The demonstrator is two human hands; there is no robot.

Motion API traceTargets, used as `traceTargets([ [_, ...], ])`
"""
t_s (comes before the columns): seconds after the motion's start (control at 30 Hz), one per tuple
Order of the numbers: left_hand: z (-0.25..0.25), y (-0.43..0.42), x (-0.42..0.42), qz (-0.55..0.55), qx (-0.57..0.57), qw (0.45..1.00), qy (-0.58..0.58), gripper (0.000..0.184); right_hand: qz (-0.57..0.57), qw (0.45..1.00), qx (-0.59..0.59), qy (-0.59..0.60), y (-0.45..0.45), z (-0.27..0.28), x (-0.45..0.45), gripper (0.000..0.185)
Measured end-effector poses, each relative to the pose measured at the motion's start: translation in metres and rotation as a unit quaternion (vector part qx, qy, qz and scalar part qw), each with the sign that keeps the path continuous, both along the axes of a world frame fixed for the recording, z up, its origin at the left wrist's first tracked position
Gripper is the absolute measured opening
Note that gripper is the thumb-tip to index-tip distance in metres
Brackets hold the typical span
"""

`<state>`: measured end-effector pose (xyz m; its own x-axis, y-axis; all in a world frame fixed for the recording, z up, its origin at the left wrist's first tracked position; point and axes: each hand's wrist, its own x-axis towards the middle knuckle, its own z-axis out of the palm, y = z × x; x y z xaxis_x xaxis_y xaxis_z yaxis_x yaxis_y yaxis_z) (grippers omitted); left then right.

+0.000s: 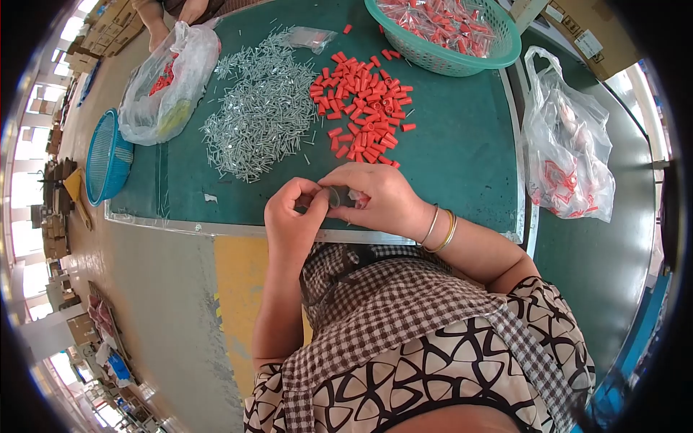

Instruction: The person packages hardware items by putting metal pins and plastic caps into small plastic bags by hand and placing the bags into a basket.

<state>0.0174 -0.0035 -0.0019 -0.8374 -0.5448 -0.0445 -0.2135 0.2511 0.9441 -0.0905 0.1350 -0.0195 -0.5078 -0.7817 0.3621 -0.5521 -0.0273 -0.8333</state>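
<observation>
Cream cloth with black loops [433, 357] clothes the person, closest of all, and over it runs a brown-checked apron [382, 289], below the green table [462, 144]. Above the table's near edge the two hands meet: the left hand's [292, 216] fingers pinch one edge of a small clear bag [356, 198], while the right hand's [386, 195] fingers curl around the rest, something reddish showing through that I can't make out. Beyond them, silvery fasteners [260, 115] lie heaped to the left, red caps [372, 108] to the right. Far right sits a green basket [433, 61] of bagged red pieces; far left, a white plastic bag [195, 65] near another person's hands [191, 11].
</observation>
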Motion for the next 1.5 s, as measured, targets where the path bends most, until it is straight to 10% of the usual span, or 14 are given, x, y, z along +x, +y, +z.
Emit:
traceTargets([
  [0.23,-0.006,-0.002,0.003,0.021,-0.040,0.995,0.090,0.010,-0.009,0.989,0.025,-0.146,0.001,0.003,-0.002,0.037],
  [0.47,0.009,-0.002,0.003,-0.139,-0.364,0.917,0.083,0.030,0.004,0.980,0.106,-0.169,0.001,0.003,-0.004,0.032],
  [0.8,-0.013,-0.037,-0.012,-0.029,-0.256,0.965,0.050,0.015,0.006,0.946,0.018,-0.323,-0.003,-0.010,-0.001,0.028],
  [1.17,-0.017,-0.072,-0.054,-0.290,-0.578,0.762,-0.015,0.011,-0.040,0.916,0.071,-0.392,0.019,0.005,-0.015,0.029],
  [1.5,-0.031,-0.067,-0.066,-0.204,-0.554,0.807,-0.020,0.008,0.058,0.897,0.023,-0.438,0.024,0.003,-0.021,0.030],
])
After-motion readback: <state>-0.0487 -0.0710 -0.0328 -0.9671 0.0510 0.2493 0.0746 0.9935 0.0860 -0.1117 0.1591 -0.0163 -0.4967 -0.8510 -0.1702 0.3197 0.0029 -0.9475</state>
